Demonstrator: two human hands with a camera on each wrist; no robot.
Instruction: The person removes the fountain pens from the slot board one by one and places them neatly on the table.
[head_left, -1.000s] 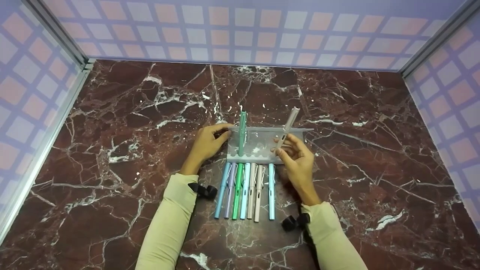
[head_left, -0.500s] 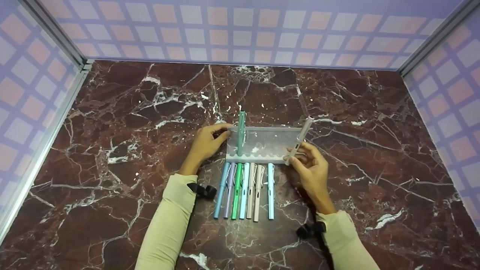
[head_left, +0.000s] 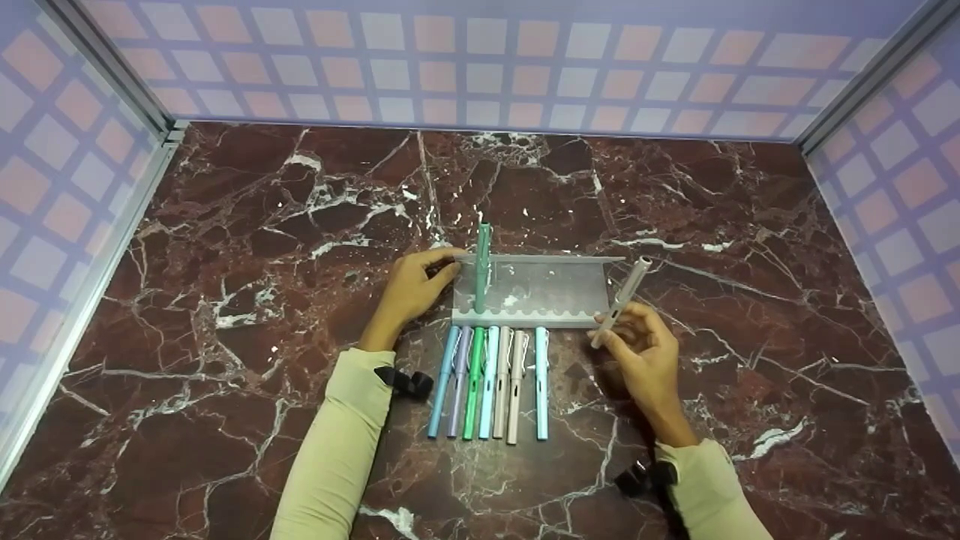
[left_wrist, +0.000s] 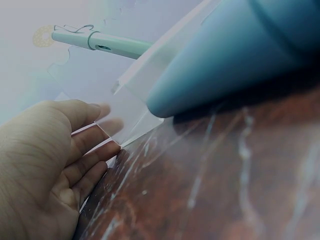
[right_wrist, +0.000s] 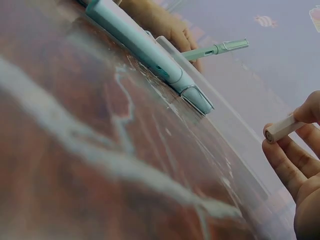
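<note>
My left hand [head_left: 421,291] grips the left end of a clear plastic pen stand [head_left: 547,289]; in the left wrist view some fingertips [left_wrist: 114,125] show through its clear plastic. A green pen [head_left: 482,266] stands tilted in a notch near that end. My right hand [head_left: 646,360] pinches a greyish-beige pen [head_left: 628,291] between thumb and fingers, slanted with its upper end to the right. This pen is just off the stand's right front corner. In the right wrist view the beige pen's end [right_wrist: 280,130] sticks out past the fingertips.
In front of the stand lies a row of capped pens: a blue pen [head_left: 444,382], a purple pen [head_left: 460,382], a bright green pen [head_left: 474,382], others in light blue and beige, and a separate light blue pen [head_left: 541,382]. Checkered panels [head_left: 480,67] border the marble-patterned table [head_left: 262,187].
My right hand has moved right and toward me with the beige pen, from in front of the stand to beyond its right front corner. The left hand and stand have stayed in place.
</note>
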